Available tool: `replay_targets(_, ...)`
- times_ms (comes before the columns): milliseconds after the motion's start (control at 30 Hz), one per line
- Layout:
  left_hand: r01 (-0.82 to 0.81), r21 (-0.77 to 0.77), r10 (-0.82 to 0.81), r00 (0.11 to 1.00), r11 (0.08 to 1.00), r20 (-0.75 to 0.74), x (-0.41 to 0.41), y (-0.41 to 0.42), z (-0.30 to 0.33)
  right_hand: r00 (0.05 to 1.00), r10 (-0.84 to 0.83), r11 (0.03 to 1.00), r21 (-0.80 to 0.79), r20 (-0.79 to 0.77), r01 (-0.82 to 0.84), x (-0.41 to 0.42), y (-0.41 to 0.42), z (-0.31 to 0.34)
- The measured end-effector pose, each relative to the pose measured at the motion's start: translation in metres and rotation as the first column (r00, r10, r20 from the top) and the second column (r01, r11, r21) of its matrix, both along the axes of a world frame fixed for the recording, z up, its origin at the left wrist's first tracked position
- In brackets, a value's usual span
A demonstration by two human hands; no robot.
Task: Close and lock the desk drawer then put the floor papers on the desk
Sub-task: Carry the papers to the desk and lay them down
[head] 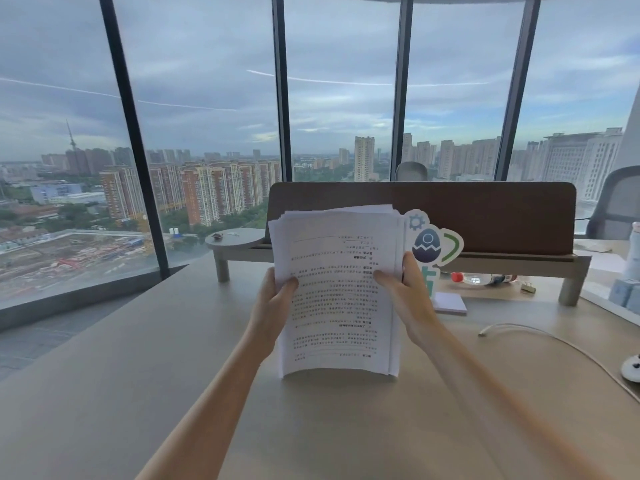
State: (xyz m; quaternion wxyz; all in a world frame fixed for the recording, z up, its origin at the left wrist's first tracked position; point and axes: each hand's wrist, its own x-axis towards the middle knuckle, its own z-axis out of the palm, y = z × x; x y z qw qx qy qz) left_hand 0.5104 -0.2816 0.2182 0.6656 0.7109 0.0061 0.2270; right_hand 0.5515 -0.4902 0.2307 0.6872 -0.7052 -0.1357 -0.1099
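Head view: papers [337, 292] stand upright at frame centre, lower edge resting on the desk [138, 358]. Left hand [273, 303] pinches the left margin, right hand [403, 292] the right, thumbs on the printed face. Bare desk extends lower left; a riser [512, 263] and cable [554, 341] lie right. Print is too blurred to read; the drawer is out of frame.

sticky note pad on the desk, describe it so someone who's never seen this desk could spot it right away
Start at the brown divider panel on the raised shelf across the desk. Just below the shelf's front edge, right of the held papers, lies the sticky note pad. It is the only flat pale-lilac square; the bottle behind it is clear with a red cap.
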Motion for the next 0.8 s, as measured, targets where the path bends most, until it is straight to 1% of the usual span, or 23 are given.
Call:
replay_targets(67,-0.008,0.034,0.007,1.0,0.999,0.015,0.003,-0.003,0.002,1.0,-0.005,1.0,-0.007,0.006,0.006,0.001,0.003,0.003)
replay_targets(233,-0.053,0.003,0.052,0.998,0.999,0.047,0.007,-0.002,0.01,0.999,-0.01,0.999,0.046,0.03,0.009,0.003,0.002,0.008)
replay_targets(333,-0.019,-0.014,0.02,0.999,1.0,0.044,0.004,0.002,0.008,0.999,-0.008,1.0,0.011,0.04,0.008,0.003,-0.004,0.004)
replay_targets(433,0.03,-0.032,-0.03,1.0,0.999,0.006,0.002,0.005,0.003,0.999,0.023,0.999,0.039,0.038,-0.025,0.004,-0.006,0.003)
replay_targets(533,0.06,-0.041,-0.062,0.997,0.997,-0.04,0.001,0.006,-0.006,0.999,0.042,0.998,0.055,0.015,-0.042,0.003,-0.004,-0.001)
replay_targets(633,0.082,-0.038,-0.085,0.993,0.996,-0.079,0.0,0.005,-0.019,0.997,0.052,0.997,0.06,-0.05,-0.049,0.001,0.0,-0.014)
replay_targets(700,0.081,-0.029,-0.083,0.993,0.996,-0.079,0.002,0.003,-0.025,0.994,0.052,0.996,0.07,-0.097,-0.045,0.0,0.002,-0.024)
replay_targets(800,0.05,0.001,-0.05,0.998,0.999,-0.05,0.006,0.0,-0.025,0.994,0.037,0.993,0.112,-0.108,-0.025,-0.002,0.004,-0.029)
